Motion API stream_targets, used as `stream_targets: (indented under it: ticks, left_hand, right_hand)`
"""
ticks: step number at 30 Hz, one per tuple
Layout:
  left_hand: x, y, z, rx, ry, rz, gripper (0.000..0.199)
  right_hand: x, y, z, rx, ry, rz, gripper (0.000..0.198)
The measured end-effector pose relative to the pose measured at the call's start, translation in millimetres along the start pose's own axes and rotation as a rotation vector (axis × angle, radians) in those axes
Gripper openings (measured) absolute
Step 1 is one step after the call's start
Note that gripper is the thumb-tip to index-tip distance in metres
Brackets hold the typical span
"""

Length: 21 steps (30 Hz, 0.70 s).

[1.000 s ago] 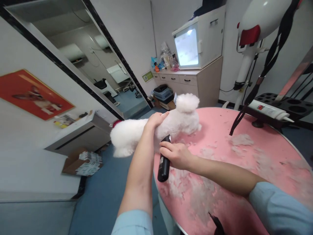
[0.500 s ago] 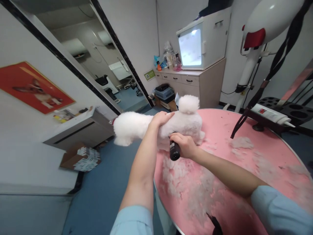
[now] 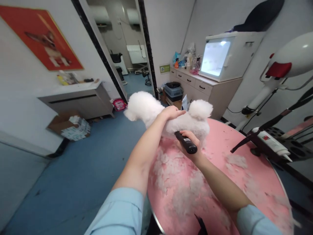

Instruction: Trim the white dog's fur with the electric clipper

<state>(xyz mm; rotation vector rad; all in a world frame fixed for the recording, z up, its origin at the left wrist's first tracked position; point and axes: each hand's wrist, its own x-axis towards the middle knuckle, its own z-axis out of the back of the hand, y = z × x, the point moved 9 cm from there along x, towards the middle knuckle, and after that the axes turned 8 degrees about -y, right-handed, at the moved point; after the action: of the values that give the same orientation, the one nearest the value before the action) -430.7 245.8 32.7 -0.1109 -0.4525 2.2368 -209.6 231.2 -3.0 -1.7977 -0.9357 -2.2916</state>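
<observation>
Two hands are put to one white dog [image 3: 187, 123], which is carried at the far left edge of a round pink table [image 3: 221, 137], its head turned to the left and its round tail raised on the right. The left hand [image 3: 171, 112] is spread flat on the dog's back, with the fingers stretched out toward the tail and nothing gripped. By the right hand [image 3: 197, 155] a black clipper [image 3: 186, 143] is held in a closed grip, its front end pointed at the dog's near side; whether the coat is touched by the blade cannot be told. The dog's legs are mostly hidden.

The table is strewn with loose fur [image 3: 236, 161], most thickly in front of the dog. At the near edge a black object [image 3: 201, 225] is only partly shown. On the right, a white tube [image 3: 274, 142] is seen by a black rack [image 3: 298, 148], and a black strap [image 3: 264, 129] is stretched slantwise above the table. Farther right, a white dryer [image 3: 295, 54] is mounted on a stand. On the far side, a lit white cabinet [image 3: 215, 58] is set on a chest of drawers [image 3: 223, 94], with a blue crate [image 3: 173, 91] placed to its left.
</observation>
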Motion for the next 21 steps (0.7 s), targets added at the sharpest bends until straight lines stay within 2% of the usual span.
stream_targets:
  ticks: [4,6,8,11,14,18,21]
  left_hand:
    - [-2.0,1.3,1.4,0.002,-0.038,-0.012,0.072]
    - [-1.3,1.0,2.7,0.005,-0.045,-0.017,0.072]
    - [-0.7,-0.4,3.7,-0.003,-0.033,-0.027,0.073]
    - [-1.0,-1.8,5.1,-0.016,0.006,-0.034,0.074]
    - [-2.5,-0.9,8.8,-0.033,0.013,-0.026,0.073]
    - [-5.9,1.5,13.1,-0.043,0.002,0.000,0.070]
    - [-7.7,0.0,12.3,-0.027,0.022,-0.007,0.070]
  right_hand:
    - [-15.6,-8.3,-16.1,-0.070,0.154,-0.062,0.016]
    - [-17.6,-9.3,-13.0,-0.077,0.190,-0.097,0.018]
    - [-8.0,-7.0,1.0,-0.064,0.131,-0.112,0.022]
    - [12.5,-2.1,19.9,-0.025,0.011,-0.058,0.026]
    - [12.2,-6.4,13.6,0.034,0.019,-0.009,0.028]
    - [-17.4,-20.5,-3.2,-0.030,0.088,-0.054,0.024]
    - [-23.9,-15.9,2.8,-0.044,0.096,-0.060,0.024]
